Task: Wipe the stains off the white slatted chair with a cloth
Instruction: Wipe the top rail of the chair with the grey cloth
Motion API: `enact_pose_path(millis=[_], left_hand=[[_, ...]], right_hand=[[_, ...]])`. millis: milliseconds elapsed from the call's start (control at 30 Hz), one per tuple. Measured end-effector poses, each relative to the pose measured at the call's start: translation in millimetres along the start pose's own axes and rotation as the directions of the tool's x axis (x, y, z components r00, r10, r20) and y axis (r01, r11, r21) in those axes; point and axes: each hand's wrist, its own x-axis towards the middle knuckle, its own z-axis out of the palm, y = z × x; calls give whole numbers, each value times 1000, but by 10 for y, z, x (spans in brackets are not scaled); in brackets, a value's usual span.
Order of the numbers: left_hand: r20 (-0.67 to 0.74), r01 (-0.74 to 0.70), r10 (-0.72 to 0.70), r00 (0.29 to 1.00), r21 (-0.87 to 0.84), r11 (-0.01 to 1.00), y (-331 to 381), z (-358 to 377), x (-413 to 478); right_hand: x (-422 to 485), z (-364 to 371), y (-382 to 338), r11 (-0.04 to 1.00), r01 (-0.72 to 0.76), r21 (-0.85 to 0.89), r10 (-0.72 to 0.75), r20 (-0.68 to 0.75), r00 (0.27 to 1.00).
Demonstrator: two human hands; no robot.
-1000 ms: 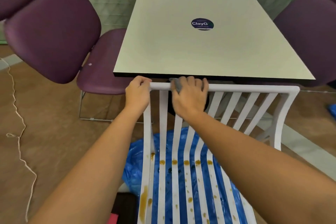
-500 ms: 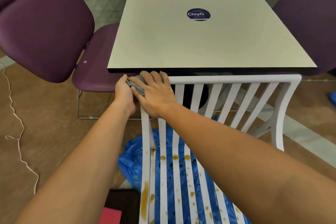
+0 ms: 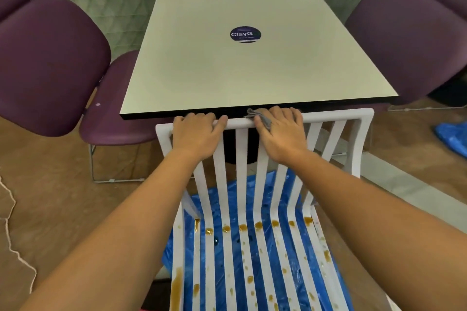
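Observation:
The white slatted chair [image 3: 336, 118] stands in front of me with its back pushed against a table. Brown stains [image 3: 243, 228] dot the seat slats, densest in a row near the backrest. My left hand [image 3: 195, 135] grips the top rail near its left end, fingers curled over it. My right hand [image 3: 281, 131] holds a small grey cloth [image 3: 257, 115] against the same rail right of centre, fingers wrapped over cloth and rail. Most of the cloth is hidden under that hand.
A cream square table [image 3: 255, 58] with a round dark sticker [image 3: 245, 34] sits just behind the chair back. Purple chairs [image 3: 50, 65] flank it on the left and on the right [image 3: 409, 40]. Blue plastic sheet [image 3: 255, 255] lies under the seat. A thin cord [image 3: 10, 242] trails on the wooden floor.
My right hand slid the cloth along the top rail from its left end toward the right of centre. My left hand stayed gripping the rail's left part.

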Motion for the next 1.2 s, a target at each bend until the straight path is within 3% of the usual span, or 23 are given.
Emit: enact_pose_path(millis=[367, 567, 800, 933, 1033, 1200], left_hand=[[166, 105, -113, 980, 57, 993, 249, -57, 189], [106, 140, -151, 983, 105, 985, 374, -19, 150], [149, 147, -158, 976, 81, 986, 448, 3, 202], [103, -21, 11, 995, 98, 995, 827, 100, 230], [57, 2, -9, 998, 124, 992, 978, 174, 252], [-8, 46, -45, 999, 102, 994, 984, 218, 214]], right_hand=[[-372, 64, 1770, 967, -254, -5, 252, -117, 961], [-660, 346, 1892, 935, -351, 52, 354, -42, 934], [-1592, 726, 2019, 956, -293, -5, 284, 257, 924], [-1247, 586, 2092, 960, -280, -7, 278, 160, 947], [-977, 518, 2060, 955, -292, 59, 284, 117, 952], [-1692, 736, 1985, 940, -327, 95, 295, 252, 922]])
